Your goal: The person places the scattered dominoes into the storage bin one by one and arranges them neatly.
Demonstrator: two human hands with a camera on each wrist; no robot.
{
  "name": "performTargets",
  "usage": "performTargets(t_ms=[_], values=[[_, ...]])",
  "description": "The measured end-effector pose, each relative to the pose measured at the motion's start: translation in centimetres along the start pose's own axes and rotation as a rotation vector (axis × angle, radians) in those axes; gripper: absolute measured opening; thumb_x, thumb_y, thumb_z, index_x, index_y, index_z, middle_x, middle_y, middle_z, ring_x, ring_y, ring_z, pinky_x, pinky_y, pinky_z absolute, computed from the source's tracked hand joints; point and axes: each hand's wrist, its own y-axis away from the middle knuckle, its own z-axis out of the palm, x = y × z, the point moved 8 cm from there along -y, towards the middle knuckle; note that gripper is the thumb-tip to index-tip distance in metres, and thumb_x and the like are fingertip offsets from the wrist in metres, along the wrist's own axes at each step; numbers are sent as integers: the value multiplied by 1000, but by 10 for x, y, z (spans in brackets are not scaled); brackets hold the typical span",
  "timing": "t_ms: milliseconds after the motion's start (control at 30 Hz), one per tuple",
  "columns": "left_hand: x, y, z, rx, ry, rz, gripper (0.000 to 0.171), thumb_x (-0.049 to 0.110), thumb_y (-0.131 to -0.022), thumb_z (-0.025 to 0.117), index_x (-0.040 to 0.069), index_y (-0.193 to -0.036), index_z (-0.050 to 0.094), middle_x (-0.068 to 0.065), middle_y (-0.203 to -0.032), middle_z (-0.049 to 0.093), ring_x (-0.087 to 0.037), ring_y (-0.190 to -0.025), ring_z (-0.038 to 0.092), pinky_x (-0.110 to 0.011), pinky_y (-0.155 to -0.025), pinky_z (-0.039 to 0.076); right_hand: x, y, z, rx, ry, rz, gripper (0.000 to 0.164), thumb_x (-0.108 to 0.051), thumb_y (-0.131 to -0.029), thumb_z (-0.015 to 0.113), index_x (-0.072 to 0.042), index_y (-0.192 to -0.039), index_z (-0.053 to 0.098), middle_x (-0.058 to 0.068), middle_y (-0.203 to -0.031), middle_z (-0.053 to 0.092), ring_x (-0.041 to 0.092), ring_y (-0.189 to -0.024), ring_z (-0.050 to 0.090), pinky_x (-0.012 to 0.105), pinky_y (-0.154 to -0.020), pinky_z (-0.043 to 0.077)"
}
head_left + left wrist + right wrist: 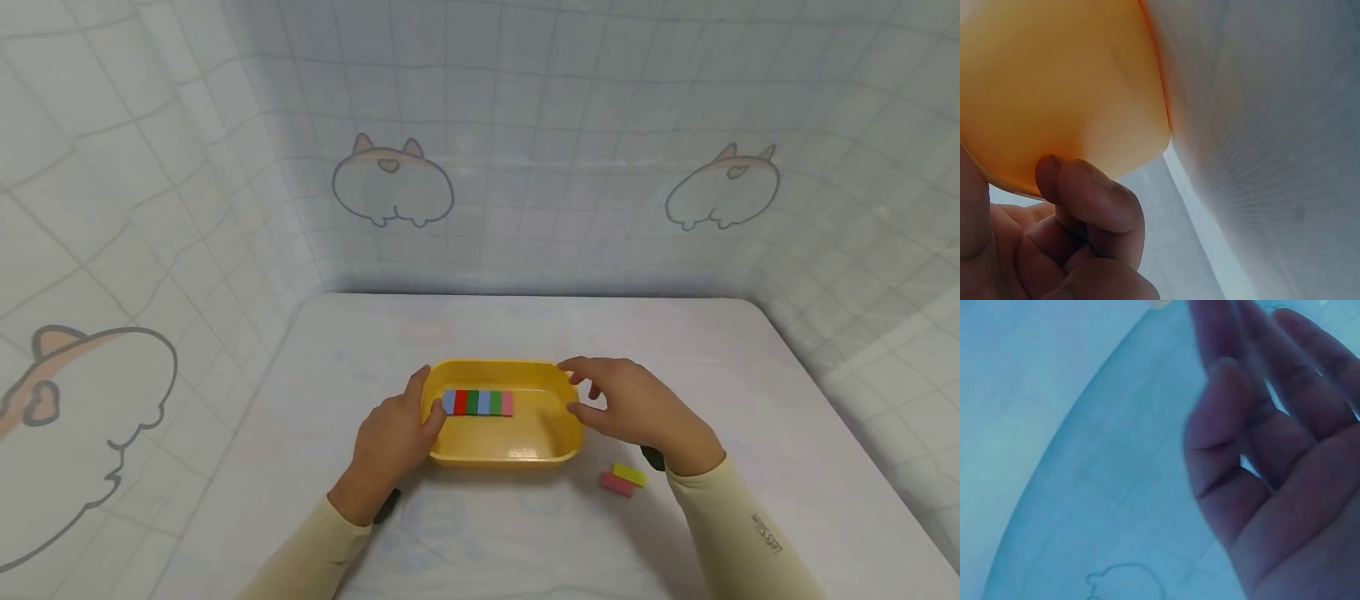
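Observation:
A shallow yellow tray [495, 450] stands in the middle of the table. My left hand [392, 435] grips its left rim, thumb over the edge; in the left wrist view, fingers [1100, 197] press the tray's outer wall [1066, 81]. Inside, a row of small coloured blocks [478, 403] in blue, red, green and pink lies side by side toward the left. By the right rim hovers my right hand [637, 404], thumb and fingers apart and loosely bent, holding nothing. The right wrist view shows the same hand [1279, 462] with nothing in its grasp.
On the table, just right of the tray's front corner, a yellow block [628, 474] lies against a pink block [617, 484]. A pale cloth [525, 533] covers the table. Light checked curtains [555, 167] with animal drawings enclose the back and sides.

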Motion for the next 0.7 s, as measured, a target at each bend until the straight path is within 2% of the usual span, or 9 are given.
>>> performTargets(t_ms=[100, 233, 467, 700], values=[[1, 0, -1, 10, -6, 3, 61, 41, -104, 55, 12, -157, 44, -1, -56, 45, -20, -45, 43, -34, -43, 36, 8, 12, -4, 82, 9, -40, 48, -24, -92, 81, -16, -137, 68, -7, -110, 74, 10, -85, 65, 31, -71, 54], [2, 1, -2, 10, -12, -5, 61, 42, -104, 55, 12, -156, 46, 0, -58, 46, -20, -47, 45, -34, -44, 39, 17, 29, -1, 143, -18, -94, 39, -16, -91, 80, -15, -130, 72, -11, -105, 74, 7, -83, 64, 31, -71, 55], [4, 1, -5, 17, -15, -10, 61, 41, -103, 56, 12, -156, 47, 2, -56, 45, -19, -46, 43, -34, -44, 38, 34, 50, 13, 202, -73, -110, 35, -12, -90, 80, -19, -123, 74, -14, -101, 73, 8, -82, 65, 31, -68, 54], [5, 1, -3, 6, -10, -11, 61, 41, -104, 55, 11, -157, 46, 1, -58, 47, -19, -49, 45, -34, -46, 39, 47, 61, 20, 208, -92, -89, 36, -10, -87, 82, -21, -121, 75, -12, -101, 75, 9, -86, 66, 38, -74, 56]])
